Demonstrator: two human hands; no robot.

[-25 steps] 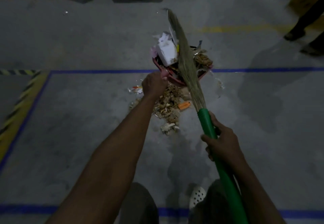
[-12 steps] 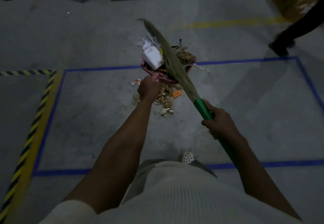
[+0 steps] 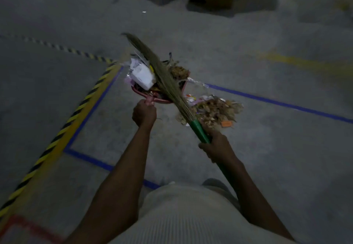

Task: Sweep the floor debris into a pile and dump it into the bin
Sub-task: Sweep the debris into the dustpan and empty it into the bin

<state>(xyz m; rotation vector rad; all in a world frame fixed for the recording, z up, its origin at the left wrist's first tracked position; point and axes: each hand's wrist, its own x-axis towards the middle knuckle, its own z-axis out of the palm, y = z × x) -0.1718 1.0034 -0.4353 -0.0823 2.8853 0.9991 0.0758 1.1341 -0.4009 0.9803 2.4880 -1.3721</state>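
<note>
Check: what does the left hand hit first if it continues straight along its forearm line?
The left hand grips the pink plastic dustpan by its handle; straight on, likely the white carton heaped in it. Depth unclear.

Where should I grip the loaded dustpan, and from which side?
Take the pink dustpan by its short handle, from the near side: the handle juts back toward the person, while the pan itself is heaped with debris and crossed by the broom.
</note>
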